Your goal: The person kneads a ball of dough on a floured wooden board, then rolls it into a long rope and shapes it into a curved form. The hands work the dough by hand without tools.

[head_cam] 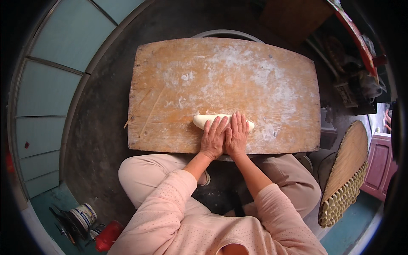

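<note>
A smooth white dough roll (200, 121) lies crosswise near the front edge of a wooden board (178, 95). My left hand (214, 135) rests palm down on the middle of the dough, its fingers pointing away from me. Right beside it, my right hand (237, 132) presses on the dough toward its right end. The thumbs of both hands are close together. Neither hand wraps around the dough, and each covers part of it. Both tapered ends stick out past my hands. White flour is smeared over the board, most thickly toward the right.
Two thin stick-like strips (151, 111) lie at the board's left, one crossing its edge. Beneath the far edge shows a round rim (228, 32). At right stand a woven round mat (347, 156) and egg trays (342, 194). A red container (109, 236) and white tub (83, 216) are lower left.
</note>
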Tool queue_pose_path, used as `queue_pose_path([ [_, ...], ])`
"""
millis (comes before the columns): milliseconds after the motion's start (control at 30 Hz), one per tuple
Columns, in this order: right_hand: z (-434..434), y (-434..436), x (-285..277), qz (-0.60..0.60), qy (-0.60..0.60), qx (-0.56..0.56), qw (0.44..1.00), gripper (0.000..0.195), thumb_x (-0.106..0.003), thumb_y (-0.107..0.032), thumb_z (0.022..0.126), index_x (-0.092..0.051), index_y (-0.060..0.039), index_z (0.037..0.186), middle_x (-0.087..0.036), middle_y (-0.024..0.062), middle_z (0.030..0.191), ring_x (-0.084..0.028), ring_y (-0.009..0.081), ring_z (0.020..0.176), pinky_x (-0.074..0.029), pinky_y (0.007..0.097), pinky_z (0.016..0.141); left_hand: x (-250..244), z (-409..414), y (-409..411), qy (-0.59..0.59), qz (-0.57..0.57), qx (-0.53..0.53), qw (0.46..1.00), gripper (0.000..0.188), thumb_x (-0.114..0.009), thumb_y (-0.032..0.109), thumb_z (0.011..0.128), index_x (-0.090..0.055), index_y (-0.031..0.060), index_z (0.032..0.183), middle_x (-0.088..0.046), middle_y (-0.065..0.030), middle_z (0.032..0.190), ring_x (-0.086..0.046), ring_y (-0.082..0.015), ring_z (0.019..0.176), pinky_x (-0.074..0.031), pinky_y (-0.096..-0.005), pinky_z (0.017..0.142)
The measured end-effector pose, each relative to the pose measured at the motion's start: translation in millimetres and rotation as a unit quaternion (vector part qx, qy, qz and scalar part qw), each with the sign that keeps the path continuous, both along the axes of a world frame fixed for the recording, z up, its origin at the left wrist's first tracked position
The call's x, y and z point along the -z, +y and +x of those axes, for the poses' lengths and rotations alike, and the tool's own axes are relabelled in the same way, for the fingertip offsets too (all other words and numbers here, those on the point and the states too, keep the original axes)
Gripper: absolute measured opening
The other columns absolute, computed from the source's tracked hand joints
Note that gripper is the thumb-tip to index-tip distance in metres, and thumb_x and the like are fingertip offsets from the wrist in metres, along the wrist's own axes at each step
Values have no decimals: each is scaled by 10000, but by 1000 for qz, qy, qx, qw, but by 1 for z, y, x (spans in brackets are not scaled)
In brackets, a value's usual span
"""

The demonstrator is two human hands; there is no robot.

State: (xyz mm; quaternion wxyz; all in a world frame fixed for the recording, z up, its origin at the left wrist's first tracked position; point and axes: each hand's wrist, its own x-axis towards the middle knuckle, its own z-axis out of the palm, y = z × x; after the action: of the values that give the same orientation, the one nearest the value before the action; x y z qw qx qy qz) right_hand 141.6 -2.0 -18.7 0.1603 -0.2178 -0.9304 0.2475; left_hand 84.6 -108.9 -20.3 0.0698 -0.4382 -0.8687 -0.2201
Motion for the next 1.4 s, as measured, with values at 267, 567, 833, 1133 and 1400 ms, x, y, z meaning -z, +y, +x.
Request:
queue_pose_path([
  [267, -75, 56, 11, 39, -141, 85, 985, 510, -318, -367, 1006, -432, -135, 1445, -336, 106, 1545, -224, 336, 1453, -103, 567, 1168, 7, -81, 62, -185, 8, -11, 983, 452, -440, 304, 945, -523, 147, 1361, -412, -97, 1496, -359, -303, 1385, -186, -561, 1138],
  [567, -139, 102, -3, 16, -206, 166, 964, 536, -308, -389, 1001, -363, -161, 1483, -185, 121, 1600, -144, 358, 1474, -51, 647, 1141, 9, -149, 116, -170, -12, -80, 982, 524, -412, 418, 959, -427, 210, 1440, -181, -153, 1594, -208, -353, 1454, -71, -663, 1128],
  [833, -131, 100, 12, 176, -89, 65, 978, 533, -317, -405, 1001, -388, -156, 1467, -279, 109, 1571, -200, 348, 1461, -62, 667, 1129, 7, -139, 106, -80, -3, -60, 995, 551, -409, 433, 967, -428, 148, 1439, -250, -146, 1572, -227, -343, 1449, -53, -623, 1150],
  [1133, 7, 19, -1, 136, 20, -97, 986, 505, -456, -305, 950, -485, -13, 1360, -461, 169, 1441, -393, 353, 1365, -231, 572, 1122, -11, -16, -9, -38, 1, 41, 998, 526, -485, 341, 953, -425, 132, 1433, -396, -81, 1498, -364, -277, 1371, -163, -531, 1144],
  [1400, -49, 13, -30, 55, 20, -38, 998, 486, -481, -330, 920, -523, -74, 1331, -466, 131, 1440, -387, 350, 1365, -235, 588, 1099, -36, -42, 5, -174, 126, -83, 973, 379, -496, 240, 946, -546, 97, 1294, -556, -121, 1292, -503, -287, 1190, -276, -518, 1046],
])
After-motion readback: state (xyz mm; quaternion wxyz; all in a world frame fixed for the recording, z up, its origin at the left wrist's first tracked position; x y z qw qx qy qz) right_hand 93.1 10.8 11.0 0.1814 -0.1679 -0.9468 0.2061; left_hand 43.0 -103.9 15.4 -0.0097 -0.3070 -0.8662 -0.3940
